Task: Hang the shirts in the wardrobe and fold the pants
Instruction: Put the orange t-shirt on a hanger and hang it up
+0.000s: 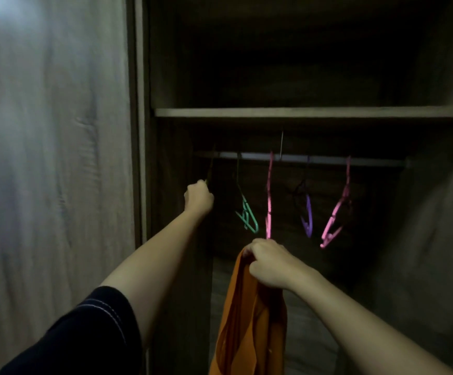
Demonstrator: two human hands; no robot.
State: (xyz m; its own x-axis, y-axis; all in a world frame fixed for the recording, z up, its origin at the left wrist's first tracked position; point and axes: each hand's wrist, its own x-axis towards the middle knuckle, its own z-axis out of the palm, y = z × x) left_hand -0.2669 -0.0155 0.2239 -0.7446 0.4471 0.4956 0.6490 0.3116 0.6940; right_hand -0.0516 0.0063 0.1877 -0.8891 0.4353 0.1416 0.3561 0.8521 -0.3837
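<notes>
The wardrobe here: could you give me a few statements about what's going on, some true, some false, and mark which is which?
1. The right hand grips an orange shirt. True.
2. The left hand rests on the shelf. False: it reaches up beside the left end of the rail, closed on a thin dark hanger.
3. A green hanger hangs from the rail. True.
4. The orange shirt already hangs on the rail. False: it dangles from the right hand, below the hangers.
5. Every hanger on the rail is pink. False: there are also green and purple ones.
</notes>
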